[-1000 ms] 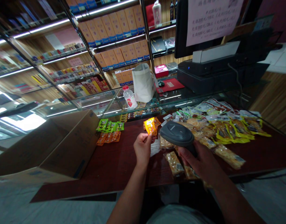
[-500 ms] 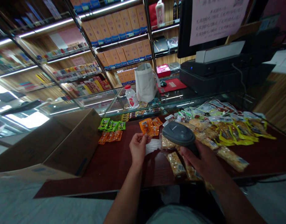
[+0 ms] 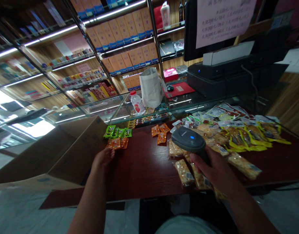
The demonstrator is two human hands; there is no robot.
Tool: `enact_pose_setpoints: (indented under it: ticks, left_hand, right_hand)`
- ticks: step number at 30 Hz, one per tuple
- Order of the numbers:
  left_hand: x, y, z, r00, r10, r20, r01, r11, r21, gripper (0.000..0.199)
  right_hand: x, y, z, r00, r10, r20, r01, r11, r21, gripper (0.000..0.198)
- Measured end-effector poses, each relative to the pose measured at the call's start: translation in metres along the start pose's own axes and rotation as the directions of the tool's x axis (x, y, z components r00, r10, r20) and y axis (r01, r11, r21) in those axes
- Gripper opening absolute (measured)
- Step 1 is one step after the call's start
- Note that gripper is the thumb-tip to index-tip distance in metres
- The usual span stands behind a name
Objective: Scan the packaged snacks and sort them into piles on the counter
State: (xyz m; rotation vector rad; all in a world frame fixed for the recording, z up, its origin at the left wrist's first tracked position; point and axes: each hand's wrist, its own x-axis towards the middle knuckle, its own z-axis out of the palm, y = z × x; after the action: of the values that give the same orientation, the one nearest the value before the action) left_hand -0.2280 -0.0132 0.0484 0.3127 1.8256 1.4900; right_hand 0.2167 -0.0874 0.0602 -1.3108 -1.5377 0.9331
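Observation:
My left hand is at the left pile, its fingers closed at the lower edge of an orange snack packet. This packet lies over other orange packets, just below several green packets. In my right hand is a dark grey barcode scanner, with a blue light showing on top. It is held above plastic-wrapped pastry bars. Between the hands, three small orange packets lie on the dark red-brown table.
An open cardboard box stands at the left. Yellow-edged food packs spread across the right. Behind are a plastic bottle, a white bag, a glass counter and a monitor with a paper sign.
My left hand has moved left with an orange packet, from beside the scanner to the left pile. The scanner has stayed nearly in place, and its blue light now shows.

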Motion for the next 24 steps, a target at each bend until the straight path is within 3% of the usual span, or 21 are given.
enact_pose_setpoints:
  ticks: [6,12,19,24]
  left_hand:
    - [0.015,0.008,-0.006,0.990,-0.132,-0.057,0.133,0.991,0.014,0.023]
    - [0.019,0.017,0.000,0.986,-0.152,-0.062,0.153,0.988,0.012,0.019]
    - [0.017,0.008,0.001,0.998,0.001,-0.065,0.001,1.000,0.025,0.018]
    - [0.002,-0.013,0.013,0.959,0.248,-0.139,-0.233,0.965,0.117,0.014]
  right_hand:
    - [-0.001,-0.004,0.001,1.000,0.010,-0.005,-0.010,1.000,0.013,0.039]
    - [0.000,0.003,0.001,1.000,-0.025,-0.004,0.025,1.000,-0.002,0.040]
    - [-0.002,0.002,0.000,1.000,-0.009,-0.010,0.009,1.000,-0.029,0.047]
    - [0.001,0.006,0.000,1.000,0.022,-0.014,-0.022,1.000,0.018,0.045]
